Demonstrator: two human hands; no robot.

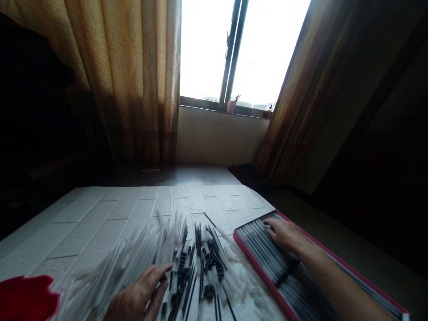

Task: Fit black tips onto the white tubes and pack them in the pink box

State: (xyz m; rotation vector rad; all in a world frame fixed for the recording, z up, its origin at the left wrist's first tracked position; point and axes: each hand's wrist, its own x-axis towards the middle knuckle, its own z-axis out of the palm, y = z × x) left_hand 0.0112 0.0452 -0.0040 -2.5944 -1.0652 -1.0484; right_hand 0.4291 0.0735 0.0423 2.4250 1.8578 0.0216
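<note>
My left hand [142, 292] is over the near part of the pile, index finger stretched out and thumb apart, with nothing visibly held. Its fingertips are close to thin black rods [187, 290] with dark end pieces, which look like pen refills. Left of them lie many clear plastic tubes [123, 254], like pen barrels. My right hand [282, 232] reaches over the far end of a pink-edged tray [257, 264] filled with rows of slim dark-and-clear sticks. Its index finger and thumb are slightly apart and touch the sticks; no held piece shows.
Small clear and whitish pieces [249, 285] lie between the pile and the tray. A red object [28, 296] sits at the near left. The white brick-patterned tabletop [133, 207] extends toward a window [207, 49] with curtains [133, 67]; a pink cup [231, 106] stands on the sill.
</note>
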